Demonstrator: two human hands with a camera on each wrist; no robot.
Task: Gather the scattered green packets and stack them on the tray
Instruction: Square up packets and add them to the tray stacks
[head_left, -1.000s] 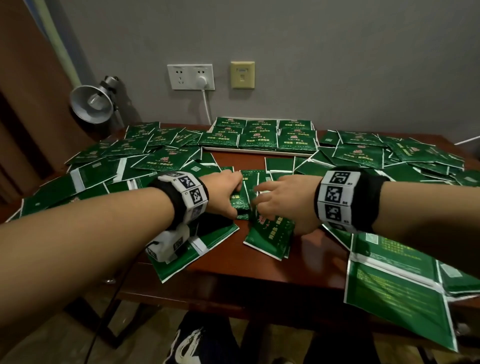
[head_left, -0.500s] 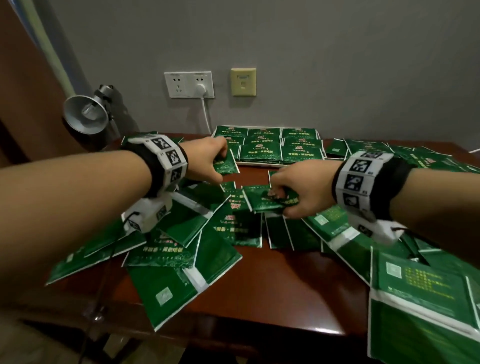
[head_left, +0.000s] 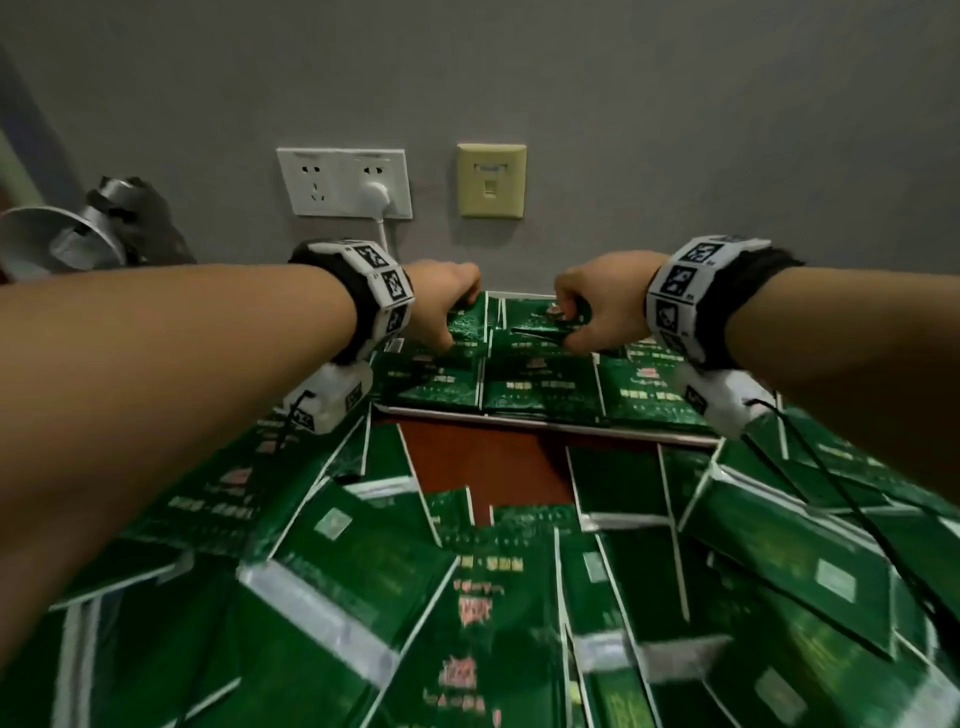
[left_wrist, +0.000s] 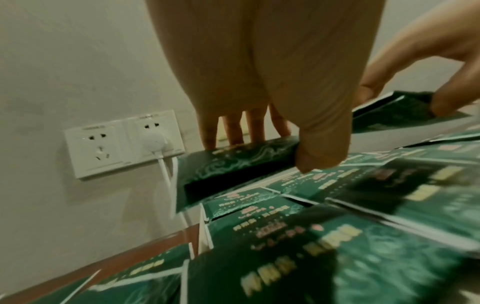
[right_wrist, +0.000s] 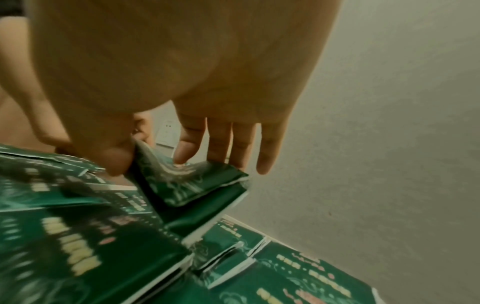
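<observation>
Two hands reach over the tray by the wall. Left hand pinches one green packet, and right hand pinches another packet. Many more packets lie on the table.

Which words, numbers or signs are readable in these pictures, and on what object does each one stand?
None can be quoted.
Green packets: yellow and red print, too blurred to read.
Wrist bands: black-and-white square marker patterns, no letters.
Wall socket: tiny grey marking on its top edge, too small to read.
</observation>
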